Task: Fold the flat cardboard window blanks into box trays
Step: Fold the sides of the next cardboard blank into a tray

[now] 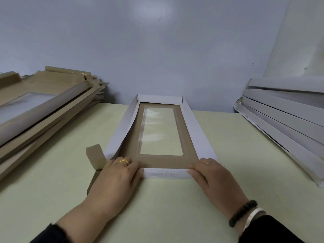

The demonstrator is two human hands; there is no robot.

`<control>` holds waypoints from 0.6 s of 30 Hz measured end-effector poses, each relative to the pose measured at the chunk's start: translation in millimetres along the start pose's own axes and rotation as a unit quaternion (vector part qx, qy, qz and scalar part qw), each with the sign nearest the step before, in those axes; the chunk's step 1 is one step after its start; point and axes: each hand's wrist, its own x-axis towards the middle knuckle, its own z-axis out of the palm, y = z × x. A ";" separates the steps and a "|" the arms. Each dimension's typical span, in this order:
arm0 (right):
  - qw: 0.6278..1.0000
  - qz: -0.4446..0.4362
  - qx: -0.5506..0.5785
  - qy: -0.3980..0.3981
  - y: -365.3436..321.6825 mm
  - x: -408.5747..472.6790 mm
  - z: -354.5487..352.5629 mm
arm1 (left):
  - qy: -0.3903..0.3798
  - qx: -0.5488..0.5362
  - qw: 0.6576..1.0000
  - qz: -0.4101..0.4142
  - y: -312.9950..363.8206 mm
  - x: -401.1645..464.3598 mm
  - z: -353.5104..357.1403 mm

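Note:
A cardboard window blank (163, 160) lies lengthwise on the table in front of me, brown inside with a clear plastic window (160, 131). Its long white side walls and far end wall (159, 98) stand folded up. The near end flap (165, 173), white with small print, is folded over toward the inside. My left hand (119, 174) presses on the near left corner, thumb against the flap. My right hand (210, 174) presses the near right corner the same way. A small brown corner tab (95, 156) sticks up beside my left hand.
A pile of brown window pieces (43, 109) sits at the left on the pale green table (175, 207). A slanted stack of white cardboard pieces (287, 120) fills the right side. A grey wall stands close behind.

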 end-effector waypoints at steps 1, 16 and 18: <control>1.000 0.005 -0.005 0.005 -0.7 1.8 1.6 | -0.003 0.014 1.000 -0.006 2.1 1.5 2.1; 0.986 -0.004 -0.046 -0.159 -8.7 19.0 32.3 | -0.159 0.050 0.982 -0.086 -1.1 26.2 27.3; 0.979 0.016 -0.042 -0.197 -4.2 20.6 34.1 | -0.185 0.014 0.977 -0.102 -4.0 27.4 29.9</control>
